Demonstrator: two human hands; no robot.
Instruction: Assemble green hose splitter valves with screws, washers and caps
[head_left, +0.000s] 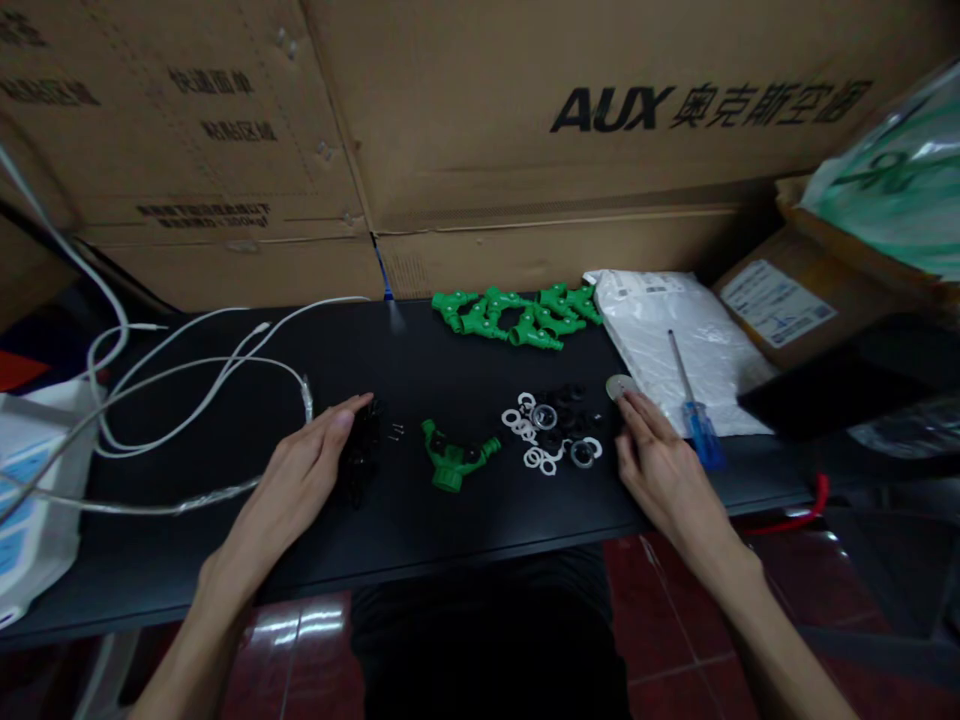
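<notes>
My left hand (304, 475) lies flat and open on the black table (420, 530), its fingertips touching a pile of small black parts (361, 452). My right hand (660, 465) also rests open on the table, fingers stretched out beside a heap of white and black rings (551, 432) and close to a round silver disc (619, 386). A green plastic Y-shaped fitting (452, 462) lies between my hands. Two tiny screws (395, 432) sit just right of the black parts.
Several more green fittings (517, 316) lie at the table's back edge. A white plastic bag (675, 340) holds a blue-handled screwdriver (697, 420). White cables (187, 390) loop across the left side. Cardboard boxes (480, 130) stand behind.
</notes>
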